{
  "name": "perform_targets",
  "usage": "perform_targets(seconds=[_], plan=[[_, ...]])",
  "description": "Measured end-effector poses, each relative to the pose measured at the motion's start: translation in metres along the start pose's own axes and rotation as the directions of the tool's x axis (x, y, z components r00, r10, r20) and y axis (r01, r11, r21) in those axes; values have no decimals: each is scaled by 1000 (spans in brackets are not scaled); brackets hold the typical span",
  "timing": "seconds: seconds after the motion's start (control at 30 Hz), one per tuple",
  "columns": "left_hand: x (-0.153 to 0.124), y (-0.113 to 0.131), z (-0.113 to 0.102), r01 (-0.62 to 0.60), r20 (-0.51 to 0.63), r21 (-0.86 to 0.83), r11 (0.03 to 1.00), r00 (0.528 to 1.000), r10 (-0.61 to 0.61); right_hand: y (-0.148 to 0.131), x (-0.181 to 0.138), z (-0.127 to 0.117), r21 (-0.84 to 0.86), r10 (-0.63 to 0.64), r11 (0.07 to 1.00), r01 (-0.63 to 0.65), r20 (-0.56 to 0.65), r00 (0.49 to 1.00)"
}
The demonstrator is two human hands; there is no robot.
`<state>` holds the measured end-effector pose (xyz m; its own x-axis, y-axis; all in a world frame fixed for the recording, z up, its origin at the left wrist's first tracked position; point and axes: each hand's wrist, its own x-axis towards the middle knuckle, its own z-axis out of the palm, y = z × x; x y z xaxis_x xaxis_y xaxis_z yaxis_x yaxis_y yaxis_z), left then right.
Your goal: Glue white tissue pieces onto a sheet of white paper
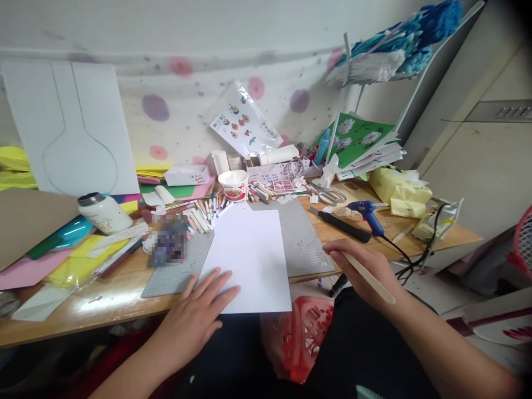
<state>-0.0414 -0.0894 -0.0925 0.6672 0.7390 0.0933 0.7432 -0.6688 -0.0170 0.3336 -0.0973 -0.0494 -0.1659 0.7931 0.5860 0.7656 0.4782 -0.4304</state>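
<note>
A blank white sheet of paper (253, 260) lies on a grey cutting mat (303, 235), its near edge reaching past the table edge. My left hand (203, 305) rests on the sheet's near left corner, fingers outstretched. Off the mat's right corner, my right hand (366, 271) is closed around a slim, pale wood-coloured stick (369, 277) with a rounded end. The stick's other end is hidden by the fingers, so I cannot tell its kind. Just beyond that hand are a black utility knife (341, 224) and a blue glue gun (368, 215).
Behind the sheet lie several marker pens (201, 216) and a paper bowl (233, 185). Scissors (330, 194) lie at the back right. A white bottle (105, 213) leans at left, near a board with a vase outline (78, 133). Below the table edge is a red basket (307, 338).
</note>
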Motion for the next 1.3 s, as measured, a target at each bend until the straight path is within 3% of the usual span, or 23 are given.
perform_targets(seconds=[0.1, 0.2, 0.33, 0.4, 0.43, 0.47, 0.53, 0.57, 0.6, 0.67, 0.73, 0.77, 0.8, 0.83, 0.87, 0.93, 1.0, 1.1, 1.2, 1.3], plan=[[7, 3, 13, -49, -67, 45, 998, 996, 52, 12, -9, -9, -29, 81, 996, -81, 15, 997], [20, 11, 17, -58, -81, -13, 998, 995, 56, 20, -17, -14, -33, 138, 990, -138, 25, 990], [37, 18, 0, 75, 46, -141, 987, 997, -69, 18, -18, -14, -15, 75, 997, -74, 104, 992], [45, 29, -16, 125, 92, -320, 939, 991, -101, 7, -15, -8, -18, 3, 1000, 0, 168, 986], [51, 39, -23, 138, 102, -473, 870, 990, -102, -2, -12, -3, -21, -35, 999, 40, 203, 979], [57, 51, -30, 147, 109, -658, 738, 989, -100, -12, -8, 2, -20, -82, 996, 89, 226, 971], [74, 80, -40, 149, 136, -951, 269, 988, -66, -33, 1, 15, 0, -171, 984, 178, 271, 947], [83, 94, -42, 135, 130, -990, 43, 986, -103, -41, 6, 20, 11, -198, 979, 204, 295, 935], [92, 107, -41, 118, 140, -986, -120, 971, -194, -47, 12, 23, 38, -205, 978, 204, 317, 926], [106, 124, -37, 115, 209, -949, -294, 927, -311, -45, 25, 21, 185, -239, 967, 175, 420, 876], [112, 129, -30, 140, 256, -934, -328, 903, -344, -24, 41, 10, 357, -340, 923, 145, 579, 741], [113, 128, -28, 160, 272, -932, -325, 901, -338, -7, 49, 5, 340, -320, 933, 117, 637, 701], [111, 126, -26, 180, 287, -930, -319, 900, -329, 12, 57, 0, 146, -142, 987, 65, 618, 773], [109, 123, -25, 198, 301, -927, -318, 899, -318, 32, 63, -3, -142, 89, 990, -17, 519, 850], [107, 121, -25, 208, 308, -925, -319, 901, -304, 52, 67, -3, -262, 194, 962, -78, 454, 870], [103, 120, -27, 213, 309, -919, -333, 912, -269, 87, 71, 2, -396, 323, 904, -160, 390, 862], [102, 123, -29, 207, 306, -905, -373, 924, -231, 111, 71, 12, -458, 389, 867, -195, 379, 839], [103, 132, -30, 211, 323, -860, -464, 930, -175, 123, 69, 21, -492, 422, 845, -211, 369, 828], [103, 139, -30, 228, 343, -824, -519, 929, -137, 115, 69, 11, -458, 395, 862, -216, 342, 852], [101, 143, -32, 244, 374, -803, -544, 916, -141, 89, 57, -12, -366, 310, 910, -193, 292, 905]])
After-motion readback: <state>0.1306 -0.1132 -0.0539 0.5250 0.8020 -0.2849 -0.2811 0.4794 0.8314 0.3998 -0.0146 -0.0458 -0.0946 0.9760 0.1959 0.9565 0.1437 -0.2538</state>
